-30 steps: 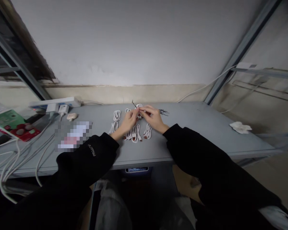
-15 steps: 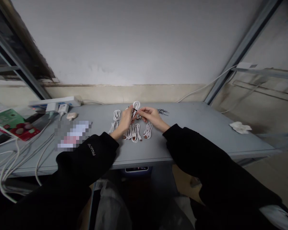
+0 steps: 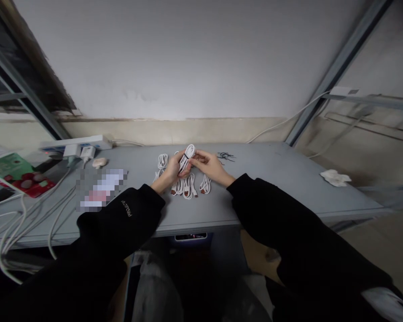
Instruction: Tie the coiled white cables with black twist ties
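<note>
A coiled white cable [image 3: 190, 151] is held above the table with a thin black tie [image 3: 186, 156] across its middle. My left hand [image 3: 173, 171] is closed around the coil's left side and lower end. From the right, my right hand [image 3: 211, 164] pinches the coil's edge beside the tie; its fingertips partly hide what lies between them. Beneath and around the hands lie several more coiled white cables [image 3: 189, 187], one of them a separate coil [image 3: 205, 184] below my right hand. Another coil [image 3: 163, 161] rests left of my left hand. Loose black ties [image 3: 226, 156] are spread right of my right hand.
On the left are a power strip [image 3: 102, 142] with plugged-in chargers, trailing white cords [image 3: 23, 223], a green and red box [image 3: 18, 174], a small whitish case [image 3: 100, 163] and a blurred-out phone-like object [image 3: 104, 190]. A crumpled tissue [image 3: 336, 178] lies right. Metal posts [image 3: 339, 67] flank the grey table [image 3: 272, 188].
The coil has turned so more of its face and the tie across it show. My left hand has rolled open toward me beneath it, and my right fingers have moved against the coil.
</note>
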`<move>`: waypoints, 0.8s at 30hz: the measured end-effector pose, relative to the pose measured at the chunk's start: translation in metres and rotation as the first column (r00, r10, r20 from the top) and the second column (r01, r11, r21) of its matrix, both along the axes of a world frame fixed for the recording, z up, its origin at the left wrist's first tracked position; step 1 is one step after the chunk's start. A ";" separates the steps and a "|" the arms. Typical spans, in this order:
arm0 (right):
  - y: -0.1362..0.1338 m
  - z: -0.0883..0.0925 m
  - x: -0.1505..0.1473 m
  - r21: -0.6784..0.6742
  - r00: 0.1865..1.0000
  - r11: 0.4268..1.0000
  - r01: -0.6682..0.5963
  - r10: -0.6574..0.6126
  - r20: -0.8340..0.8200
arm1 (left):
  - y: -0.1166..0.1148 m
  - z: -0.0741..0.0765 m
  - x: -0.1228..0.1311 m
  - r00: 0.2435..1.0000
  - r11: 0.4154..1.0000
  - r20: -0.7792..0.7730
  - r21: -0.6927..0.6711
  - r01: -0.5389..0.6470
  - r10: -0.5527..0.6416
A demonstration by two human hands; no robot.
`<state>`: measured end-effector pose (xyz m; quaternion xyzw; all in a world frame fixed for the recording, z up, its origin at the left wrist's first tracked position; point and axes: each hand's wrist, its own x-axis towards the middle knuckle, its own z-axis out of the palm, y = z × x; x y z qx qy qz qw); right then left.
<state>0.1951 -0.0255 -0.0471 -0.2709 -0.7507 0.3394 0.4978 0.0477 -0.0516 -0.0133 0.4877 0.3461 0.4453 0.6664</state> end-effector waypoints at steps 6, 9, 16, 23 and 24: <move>-0.008 0.005 0.005 0.229 0.975 0.964 0.131 -0.167 0.144 | 0.000 0.000 -0.001 0.994 0.994 -0.025 -0.033 0.106 -0.107; -0.008 0.005 0.007 0.328 0.967 0.931 0.159 -0.214 0.141 | 0.004 -0.006 -0.001 0.988 0.989 -0.057 -0.012 0.145 -0.145; -0.009 0.005 0.005 0.232 0.973 0.958 0.166 -0.198 0.122 | 0.005 -0.016 0.002 0.995 0.986 -0.102 0.170 -0.005 0.022; -0.003 0.001 0.004 0.102 0.981 0.976 0.191 -0.194 0.022 | 0.002 -0.013 0.001 0.957 0.896 -0.132 0.402 -0.187 0.259; -0.001 0.000 0.004 0.090 0.980 0.977 0.192 -0.196 0.029 | 0.003 -0.015 0.000 0.950 0.874 -0.144 0.449 -0.185 0.276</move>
